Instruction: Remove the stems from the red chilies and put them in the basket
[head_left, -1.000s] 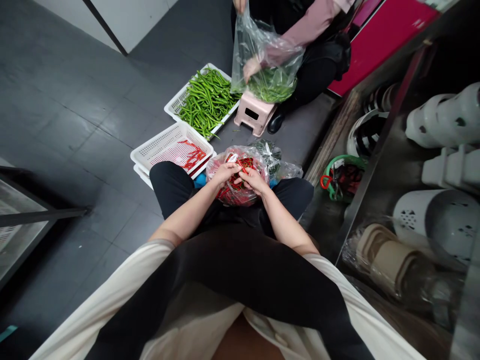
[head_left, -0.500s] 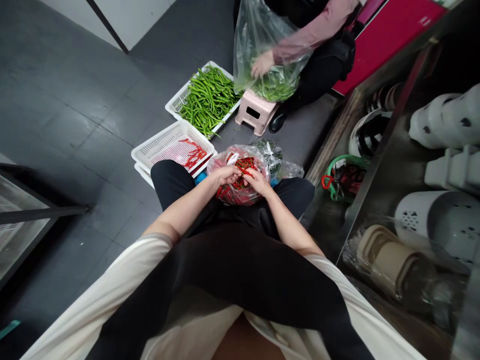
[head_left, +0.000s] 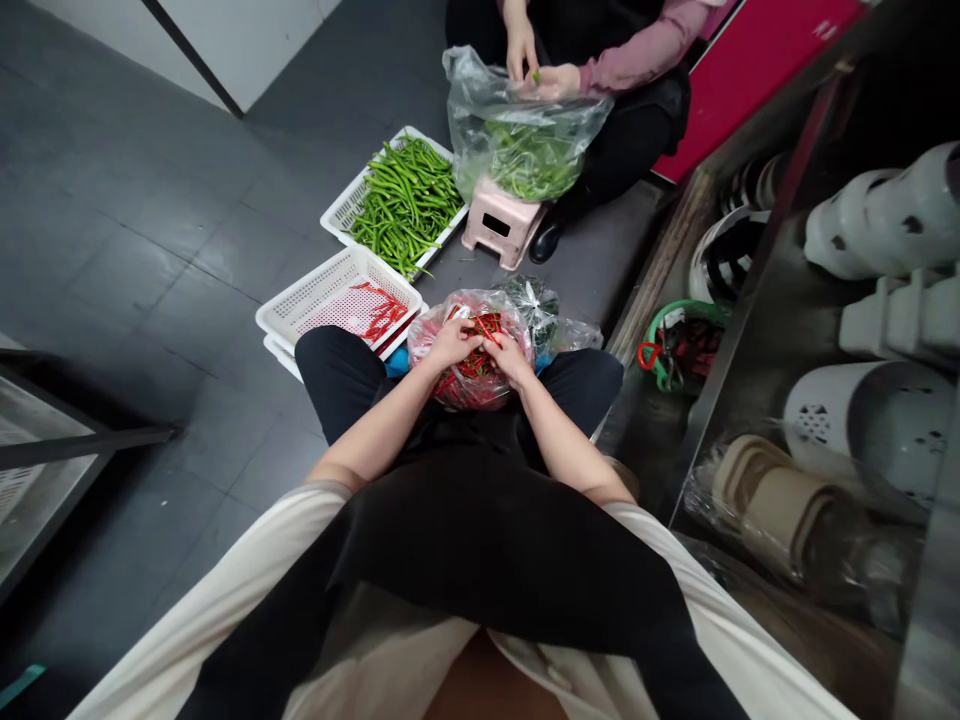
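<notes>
The right hand [head_left: 510, 360] pinches a chili [head_left: 490, 337] over the bag [head_left: 519, 312]; beside those fingers, the left hand [head_left: 452, 344] curls, its grip too small to tell

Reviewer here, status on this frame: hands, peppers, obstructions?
Left hand and right hand together over clear plastic bag of thin red peppers. Red pepper at right fingertips; left grip unclear. Nothing visibly blocking either hand.

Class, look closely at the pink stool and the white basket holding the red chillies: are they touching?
Apart. The head view shows dark floor between the near leg of the pink stool and the white basket's rim.
</notes>
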